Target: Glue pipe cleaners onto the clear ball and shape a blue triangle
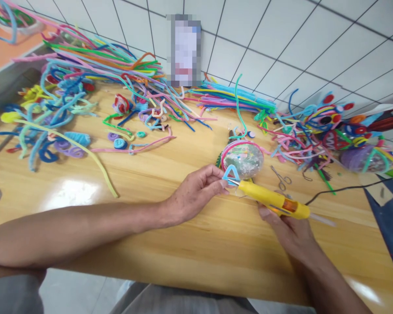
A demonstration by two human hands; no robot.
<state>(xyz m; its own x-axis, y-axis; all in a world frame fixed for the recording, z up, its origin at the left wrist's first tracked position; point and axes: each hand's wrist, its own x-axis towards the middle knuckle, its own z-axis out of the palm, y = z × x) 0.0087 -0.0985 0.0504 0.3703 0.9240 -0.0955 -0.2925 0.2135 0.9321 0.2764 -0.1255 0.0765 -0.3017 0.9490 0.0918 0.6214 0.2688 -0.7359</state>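
My left hand (pixel 201 189) pinches a light blue pipe cleaner bent into a small triangle (pixel 231 172). In my right hand (pixel 290 229) is a yellow glue gun (pixel 271 198), its metal nozzle touching or very near the base of the triangle. A clear glue stick (pixel 322 219) pokes out of the gun's rear, and the trigger side is hidden by my fingers. Just behind the triangle sits a clear plastic ball (pixel 247 159) with a pink pipe cleaner around one side. The dark-handled tool beside the ball is mostly hidden.
Small scissors (pixel 280 176) lie right of the ball. A black cord (pixel 340 189) runs off to the right. Long bundled pipe cleaners (pixel 108 56) line the tiled wall, with curled pieces (pixel 52 117) at left. Decorated pipe-cleaner figures (pixel 324 117) stand at right. A blurred phone-like panel (pixel 184 50) leans on the wall.
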